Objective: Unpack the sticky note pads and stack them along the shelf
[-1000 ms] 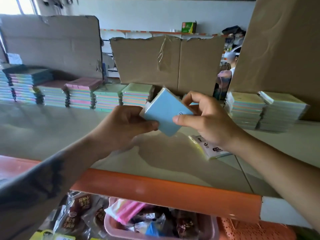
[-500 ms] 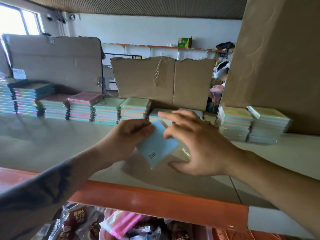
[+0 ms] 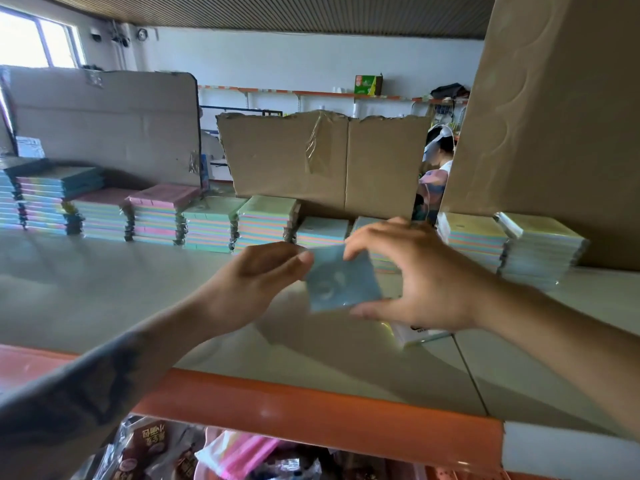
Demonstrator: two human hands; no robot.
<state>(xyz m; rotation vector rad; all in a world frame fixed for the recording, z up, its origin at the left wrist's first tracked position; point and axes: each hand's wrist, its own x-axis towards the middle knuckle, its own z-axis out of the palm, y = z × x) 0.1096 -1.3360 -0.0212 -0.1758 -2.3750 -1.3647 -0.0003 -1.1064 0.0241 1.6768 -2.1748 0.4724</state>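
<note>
Blue pad [image 3: 341,284] held above shelf [image 3: 104,289], just before low stacks [image 3: 322,232]. Left hand [image 3: 256,285] pinching left edge; right hand [image 3: 415,282] fingers spread, thumb under lower corner. Judged light, flexible, film-wrapped, likely slippery. Best gripped at opposite edges.

Your blue pad [image 3: 341,284] is smeared by motion, so any print on it can't be read. Your right hand [image 3: 420,277] covers most of the white packet [image 3: 414,336] and its label. The far-left stack [image 3: 7,199] runs off the picture's edge. The snack bags [image 3: 152,448] below are cut off.
</note>
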